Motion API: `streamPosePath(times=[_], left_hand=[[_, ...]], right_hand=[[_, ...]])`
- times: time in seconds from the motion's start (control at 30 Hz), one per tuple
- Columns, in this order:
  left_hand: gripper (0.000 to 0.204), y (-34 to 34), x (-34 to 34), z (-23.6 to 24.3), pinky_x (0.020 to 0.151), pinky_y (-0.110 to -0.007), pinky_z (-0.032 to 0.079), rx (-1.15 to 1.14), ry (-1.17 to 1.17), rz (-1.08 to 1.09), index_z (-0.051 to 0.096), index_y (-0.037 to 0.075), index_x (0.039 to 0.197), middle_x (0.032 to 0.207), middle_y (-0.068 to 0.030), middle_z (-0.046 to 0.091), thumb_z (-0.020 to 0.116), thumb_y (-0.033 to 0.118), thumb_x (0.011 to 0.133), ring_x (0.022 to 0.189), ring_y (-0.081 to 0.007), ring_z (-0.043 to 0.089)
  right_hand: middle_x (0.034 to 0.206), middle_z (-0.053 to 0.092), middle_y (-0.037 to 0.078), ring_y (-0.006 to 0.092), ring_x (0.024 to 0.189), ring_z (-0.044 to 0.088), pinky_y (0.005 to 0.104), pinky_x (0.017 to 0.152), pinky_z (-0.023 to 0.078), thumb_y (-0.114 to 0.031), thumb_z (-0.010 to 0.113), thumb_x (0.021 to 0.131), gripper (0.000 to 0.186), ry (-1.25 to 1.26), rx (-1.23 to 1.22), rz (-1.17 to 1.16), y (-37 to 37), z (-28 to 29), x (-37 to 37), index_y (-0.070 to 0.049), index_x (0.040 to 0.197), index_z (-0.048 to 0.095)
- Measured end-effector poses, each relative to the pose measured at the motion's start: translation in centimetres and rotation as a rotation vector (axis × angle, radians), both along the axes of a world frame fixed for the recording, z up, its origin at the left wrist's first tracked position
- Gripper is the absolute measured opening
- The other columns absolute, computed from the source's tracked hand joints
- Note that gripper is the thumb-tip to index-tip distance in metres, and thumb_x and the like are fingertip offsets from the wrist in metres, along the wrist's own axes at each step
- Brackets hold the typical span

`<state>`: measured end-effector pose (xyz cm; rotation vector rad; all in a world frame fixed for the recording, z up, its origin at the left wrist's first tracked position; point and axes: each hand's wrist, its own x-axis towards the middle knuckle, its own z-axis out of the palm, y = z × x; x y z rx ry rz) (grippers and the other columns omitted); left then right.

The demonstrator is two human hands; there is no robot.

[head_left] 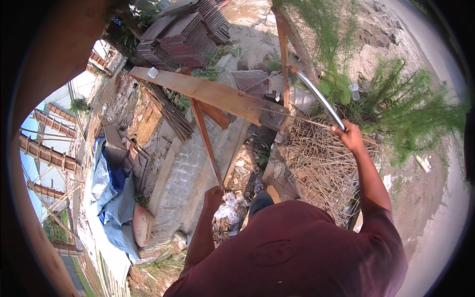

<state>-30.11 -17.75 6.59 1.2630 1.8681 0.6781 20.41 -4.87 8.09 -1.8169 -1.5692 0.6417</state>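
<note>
My right hand (349, 136) is closed around the lower end of a shiny silver metal tube (316, 94). Its brown far end reaches up beside a wooden post (284, 59). A thin rod (302, 119) runs from a plank's end to near my right fingers. That long wooden plank (213, 94) slants across the middle, raised off the ground. My left hand (213, 197) makes a fist at the lower end of a narrow reddish-brown wooden strip (207, 143) below the plank. What those fingers hold, if anything, is hidden.
Stacked roof tiles (183, 42) stand at the far left. A bundle of thin rods (168, 111) leans under the plank. Left lie a blue tarp (111, 188) and a filled sack (143, 225). Dry stalks (321, 168) and a green feathery bush (396, 109) are at right.
</note>
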Motion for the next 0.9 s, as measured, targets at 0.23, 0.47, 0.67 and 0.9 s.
streamPosePath(times=[0.23, 0.47, 0.67, 0.9], left_hand=[[0.036, 5.9, -3.7, -1.8, 0.053, -0.028, 0.035, -0.154, 0.048, -0.111, 0.059, 0.001, 0.074, 0.056, -0.0011, 0.047, 0.053, 0.032, 0.092, 0.055, -0.0085, 0.038], [0.04, 9.6, -6.8, -0.1, 0.059, -0.032, 0.042, -0.233, 0.214, -0.234, 0.062, 0.0, 0.075, 0.058, -0.0092, 0.054, 0.052, 0.035, 0.092, 0.056, -0.0147, 0.049], [0.042, 16.7, -10.3, 1.8, 0.059, -0.034, 0.042, -0.253, 0.249, -0.353, 0.062, 0.0, 0.074, 0.06, -0.0109, 0.056, 0.052, 0.036, 0.092, 0.057, -0.0177, 0.052], [0.038, 22.1, -8.3, 0.7, 0.04, -0.025, 0.03, -0.451, -0.348, -0.384, 0.06, 0.0, 0.086, 0.054, -0.0011, 0.046, 0.05, 0.036, 0.094, 0.042, -0.0074, 0.038]], right_hand=[[0.065, 0.059, 0.008, 0.0153, 0.06, 0.052, 0.0312, 0.059, 0.043, -0.029, 0.072, 0.079, 0.03, 0.049, 0.006, -0.158, -3.4, -5.1, -1.7, -0.001, 0.087, 0.063], [0.057, 0.051, 0.007, 0.0167, 0.053, 0.046, 0.0337, 0.053, 0.039, -0.034, 0.072, 0.076, 0.035, -0.011, -0.248, -0.315, -4.3, -0.7, -7.6, -0.001, 0.081, 0.062], [0.059, 0.054, 0.01, 0.0211, 0.054, 0.049, 0.0365, 0.054, 0.04, -0.036, 0.069, 0.078, 0.036, -0.108, -0.313, -0.401, -2.7, 1.2, -11.5, -0.001, 0.077, 0.06], [0.057, 0.054, 0.011, 0.021, 0.053, 0.05, 0.0372, 0.053, 0.04, -0.037, 0.068, 0.078, 0.038, -0.146, -0.417, -0.435, -1.7, 2.7, -13.5, -0.001, 0.074, 0.058]])
